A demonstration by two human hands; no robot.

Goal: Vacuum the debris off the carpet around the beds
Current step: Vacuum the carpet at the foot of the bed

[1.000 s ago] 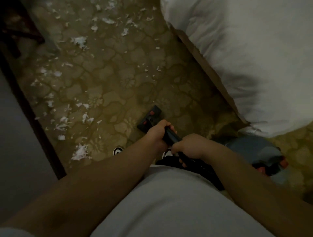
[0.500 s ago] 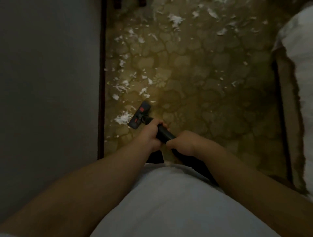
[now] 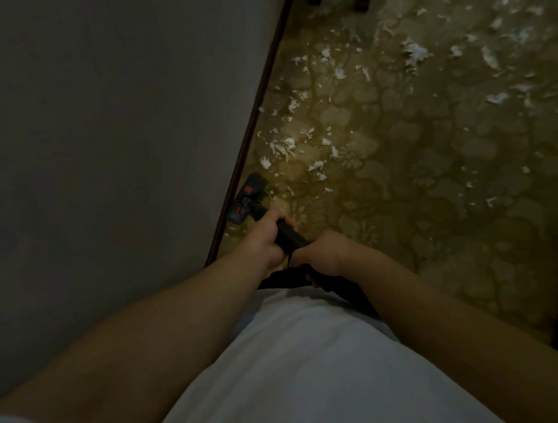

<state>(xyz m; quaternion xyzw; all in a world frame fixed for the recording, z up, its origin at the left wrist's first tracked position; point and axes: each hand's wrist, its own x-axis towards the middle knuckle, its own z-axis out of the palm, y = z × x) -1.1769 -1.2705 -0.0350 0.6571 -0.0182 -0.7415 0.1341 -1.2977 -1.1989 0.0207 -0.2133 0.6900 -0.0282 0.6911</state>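
The left grip [image 3: 265,238] and right grip [image 3: 324,256] are covering most of the wand [image 3: 288,237], and the right grip's fingers are curling out of sight beneath it. The hose [image 3: 350,294] is vanishing behind the right forearm. The top edge is cropping 2 dark shapes [image 3: 360,2] beyond recognition. The far debris [image 3: 418,52] is blurring into smears.

On my feed, a plain grey wall [image 3: 120,136] fills 7 to 11 o'clock, edged by a thin dark skirting strip [image 3: 256,105]. An olive-gold carpet with a floral pattern [image 3: 422,187] spreads from 1 to 4 o'clock (dim, yellowish light). Dark furniture feet [image 3: 361,3] show at 12 o'clock.
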